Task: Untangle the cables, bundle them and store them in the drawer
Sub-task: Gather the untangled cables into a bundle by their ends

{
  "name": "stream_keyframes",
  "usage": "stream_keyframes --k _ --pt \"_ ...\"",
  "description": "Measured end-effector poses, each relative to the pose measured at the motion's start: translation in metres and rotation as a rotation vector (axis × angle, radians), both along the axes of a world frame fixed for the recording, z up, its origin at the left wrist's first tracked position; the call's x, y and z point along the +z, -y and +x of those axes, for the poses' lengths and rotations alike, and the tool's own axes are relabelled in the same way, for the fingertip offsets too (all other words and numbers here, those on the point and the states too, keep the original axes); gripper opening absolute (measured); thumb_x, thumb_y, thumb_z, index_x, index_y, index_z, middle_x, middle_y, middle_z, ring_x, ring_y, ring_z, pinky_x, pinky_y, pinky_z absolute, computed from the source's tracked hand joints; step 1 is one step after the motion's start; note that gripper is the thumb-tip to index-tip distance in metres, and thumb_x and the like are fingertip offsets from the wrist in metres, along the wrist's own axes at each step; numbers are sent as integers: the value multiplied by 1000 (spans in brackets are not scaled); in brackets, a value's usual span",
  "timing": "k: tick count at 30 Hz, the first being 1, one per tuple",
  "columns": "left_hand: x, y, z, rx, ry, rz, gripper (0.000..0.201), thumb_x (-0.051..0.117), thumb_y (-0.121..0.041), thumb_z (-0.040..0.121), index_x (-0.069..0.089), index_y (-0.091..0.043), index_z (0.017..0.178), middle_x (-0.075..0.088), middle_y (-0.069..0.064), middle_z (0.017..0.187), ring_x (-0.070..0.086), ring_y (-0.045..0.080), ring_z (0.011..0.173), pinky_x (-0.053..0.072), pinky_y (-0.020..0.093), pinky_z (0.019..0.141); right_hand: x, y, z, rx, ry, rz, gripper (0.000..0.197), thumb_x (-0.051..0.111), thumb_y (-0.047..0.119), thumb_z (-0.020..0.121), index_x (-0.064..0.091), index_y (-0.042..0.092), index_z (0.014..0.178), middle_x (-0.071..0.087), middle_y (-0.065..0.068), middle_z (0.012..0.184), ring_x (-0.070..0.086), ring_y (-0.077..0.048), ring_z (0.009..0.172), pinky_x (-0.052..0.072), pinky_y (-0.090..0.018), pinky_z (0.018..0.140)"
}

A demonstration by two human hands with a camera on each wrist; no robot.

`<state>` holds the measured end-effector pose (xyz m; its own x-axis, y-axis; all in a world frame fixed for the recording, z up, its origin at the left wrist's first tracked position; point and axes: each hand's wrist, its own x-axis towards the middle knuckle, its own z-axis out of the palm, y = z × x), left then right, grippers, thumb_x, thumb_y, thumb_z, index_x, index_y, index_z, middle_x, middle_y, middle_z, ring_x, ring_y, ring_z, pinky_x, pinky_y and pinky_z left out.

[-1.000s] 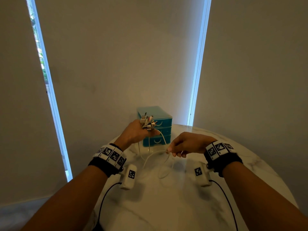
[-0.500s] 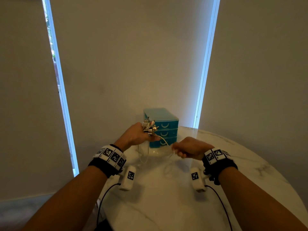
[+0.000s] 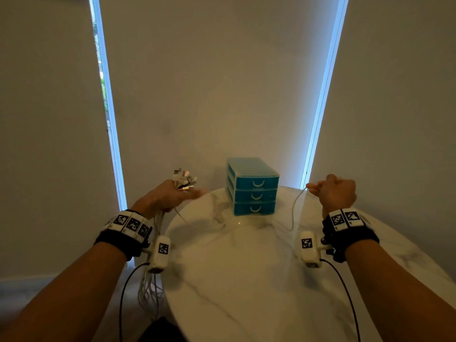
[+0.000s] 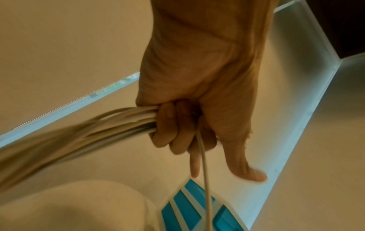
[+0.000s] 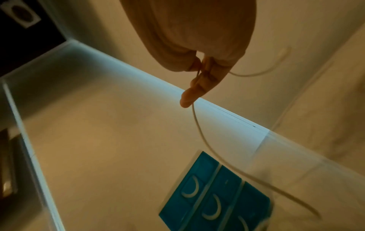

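Observation:
My left hand (image 3: 170,196) is raised at the table's left edge and grips a bundle of white cables (image 4: 110,123), their plugs (image 3: 183,180) sticking up above the fist and the long ends (image 3: 150,290) hanging off the table's side. My right hand (image 3: 333,193), far to the right, pinches a single white cable (image 3: 293,208) that sags across the tabletop back to the left hand. In the right wrist view the same cable (image 5: 199,129) runs down from the right hand (image 5: 197,75). A blue three-drawer box (image 3: 254,186) stands between the hands, all drawers closed.
The round white marble table (image 3: 246,280) fills the lower middle of the head view. Grey blinds (image 3: 222,82) with bright window gaps stand close behind it. Black leads from the wrist cameras (image 3: 345,292) trail down over the table.
Both hands have moved wide apart, left hand to the left, right hand to the right, stretching one cable out across the table. The head view has tilted upward.

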<state>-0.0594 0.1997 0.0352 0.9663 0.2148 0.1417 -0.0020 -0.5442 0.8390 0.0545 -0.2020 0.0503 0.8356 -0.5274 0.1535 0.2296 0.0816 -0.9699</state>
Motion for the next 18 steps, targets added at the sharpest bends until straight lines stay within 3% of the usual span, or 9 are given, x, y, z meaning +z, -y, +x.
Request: stream_keyframes --k 2,4,6,8,10,14,18 --pt "12 -6 -11 179 195 -146 59 79 -73 80 78 -15 90 46 -8 52 38 14 51 33 28 51 13 -23 2 -13 57 -116 19 46 23 113 52 5 117 75 -19 98 76 -20 54 62 -30 51" --pt "29 -2 -21 290 361 -244 47 76 -65 89 74 -18 84 54 -11 56 47 13 57 38 29 57 30 -63 0 83 131 -290 18 44 28 115 50 10 116 72 -19 103 76 -21 59 66 -38 58" --pt "47 6 -29 343 461 -279 32 77 -57 92 70 -27 80 64 -10 70 57 11 69 44 30 68 44 -118 -9 433 197 -487 22 49 27 114 55 8 123 72 -20 112 79 -24 77 68 -42 67" --pt "61 15 -36 389 521 -266 24 78 -46 94 66 -31 79 67 -11 80 61 7 78 45 25 73 53 -170 -27 854 209 -689 32 60 32 110 62 13 136 67 -11 135 74 -24 108 69 -40 73" --pt "71 14 -43 425 577 -248 22 78 -39 95 65 -30 80 66 -10 84 60 6 81 41 22 71 57 -202 -44 1042 252 -849 40 63 40 107 67 16 140 62 1 143 66 -17 120 68 -34 77" --pt "77 1 -55 455 599 -203 24 76 -31 94 63 -25 75 61 -5 74 56 12 73 43 29 68 42 -190 -52 1057 312 -843 26 58 33 111 76 18 122 80 2 114 77 -10 104 65 -31 89" --pt "57 5 -47 369 408 -167 15 78 -33 87 68 -29 78 64 -7 75 59 19 78 45 34 75 4 -147 -50 988 192 -655 26 60 29 110 77 10 116 82 -3 102 79 -18 94 66 -33 84"
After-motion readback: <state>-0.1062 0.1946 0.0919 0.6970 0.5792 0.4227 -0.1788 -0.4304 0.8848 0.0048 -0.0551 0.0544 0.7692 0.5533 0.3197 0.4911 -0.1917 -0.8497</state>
